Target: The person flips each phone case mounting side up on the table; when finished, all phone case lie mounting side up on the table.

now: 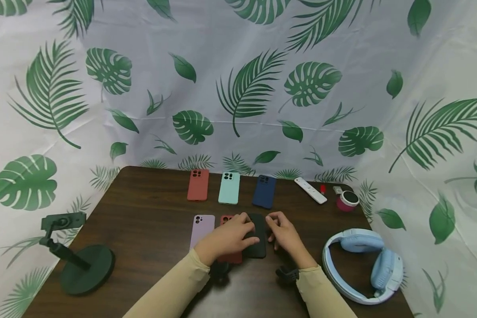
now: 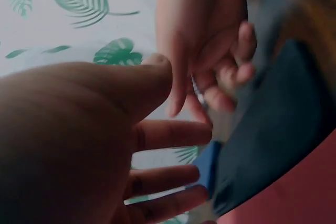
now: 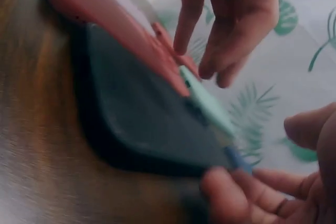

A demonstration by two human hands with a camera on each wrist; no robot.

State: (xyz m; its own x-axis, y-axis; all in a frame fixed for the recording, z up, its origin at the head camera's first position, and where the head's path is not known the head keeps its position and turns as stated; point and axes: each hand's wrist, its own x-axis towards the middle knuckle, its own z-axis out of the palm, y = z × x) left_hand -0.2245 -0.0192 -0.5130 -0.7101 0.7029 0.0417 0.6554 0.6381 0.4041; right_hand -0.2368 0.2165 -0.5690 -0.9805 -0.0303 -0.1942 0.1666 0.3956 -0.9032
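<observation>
A black phone case point(image 1: 258, 249) lies on the dark wooden table point(image 1: 151, 247), in the front row. My left hand point(image 1: 227, 237) hovers over it and the red phone case point(image 1: 231, 258) beside it, fingers loosely spread and holding nothing. At the black case's right edge is my right hand point(image 1: 287, 238), fingers relaxed; whether the fingertips touch the edge I cannot tell. In the right wrist view the black case point(image 3: 142, 108) shows its smooth face, with the left hand point(image 3: 236, 19) above the cases. A lilac phone case point(image 1: 203, 224) lies left of the red one.
Behind, a row holds a red case point(image 1: 198, 187), a mint case point(image 1: 229, 190) and a blue case point(image 1: 264, 194). Further right are a white remote point(image 1: 311, 191), small red item point(image 1: 323, 189) and pink round object point(image 1: 346, 202). Blue headphones point(image 1: 329, 260) and a black stand point(image 1: 87, 269) flank the table.
</observation>
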